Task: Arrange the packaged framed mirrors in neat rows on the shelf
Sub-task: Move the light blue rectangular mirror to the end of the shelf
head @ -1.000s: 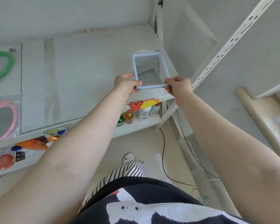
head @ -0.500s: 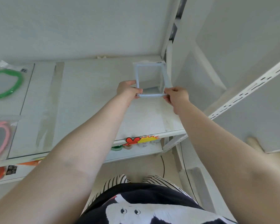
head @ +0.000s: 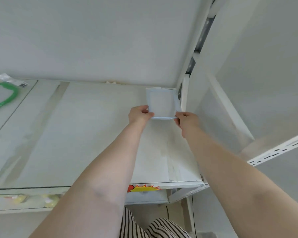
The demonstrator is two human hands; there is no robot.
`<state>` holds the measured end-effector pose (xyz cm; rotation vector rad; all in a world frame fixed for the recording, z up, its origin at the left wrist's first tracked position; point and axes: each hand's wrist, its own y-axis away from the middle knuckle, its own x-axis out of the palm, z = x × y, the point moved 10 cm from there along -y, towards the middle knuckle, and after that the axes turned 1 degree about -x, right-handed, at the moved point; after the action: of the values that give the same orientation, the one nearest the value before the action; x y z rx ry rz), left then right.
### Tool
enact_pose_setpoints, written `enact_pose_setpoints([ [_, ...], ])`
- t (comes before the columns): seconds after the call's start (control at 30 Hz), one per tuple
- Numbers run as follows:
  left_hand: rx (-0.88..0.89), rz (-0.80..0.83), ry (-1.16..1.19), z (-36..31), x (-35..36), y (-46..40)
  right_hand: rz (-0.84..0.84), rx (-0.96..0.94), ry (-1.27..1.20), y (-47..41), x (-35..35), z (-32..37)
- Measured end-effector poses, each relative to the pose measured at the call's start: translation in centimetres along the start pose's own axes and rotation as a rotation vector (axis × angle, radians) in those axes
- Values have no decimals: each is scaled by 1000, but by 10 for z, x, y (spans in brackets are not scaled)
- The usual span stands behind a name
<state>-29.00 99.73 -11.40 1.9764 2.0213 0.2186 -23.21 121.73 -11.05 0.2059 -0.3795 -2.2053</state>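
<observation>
Blue-framed mirror at shelf back right corner, near edge pinched between left hand and right hand, long axis running front to back

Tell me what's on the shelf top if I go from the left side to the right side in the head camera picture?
Green-framed mirror in its clear packet → strip of clear tape → left hand → blue-framed mirror, held by both hands → right hand → white shelf post in the back corner.
</observation>
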Motion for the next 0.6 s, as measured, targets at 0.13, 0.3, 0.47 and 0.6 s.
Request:
enact_pose_setpoints([
  [0.13,16,-27,-89,8,9,-12,-38,-7,-5,-19,1,-14],
  [0.3,36,-67,-176,16,17,-23,-67,-31,105,-39,-2,-25],
  [0.47,53,-36,-171,21,24,-27,-100,-50,211,-52,-5,-28],
  [0.6,77,-19,-230,22,26,-29,-120,-56,270,-57,-6,-33],
])
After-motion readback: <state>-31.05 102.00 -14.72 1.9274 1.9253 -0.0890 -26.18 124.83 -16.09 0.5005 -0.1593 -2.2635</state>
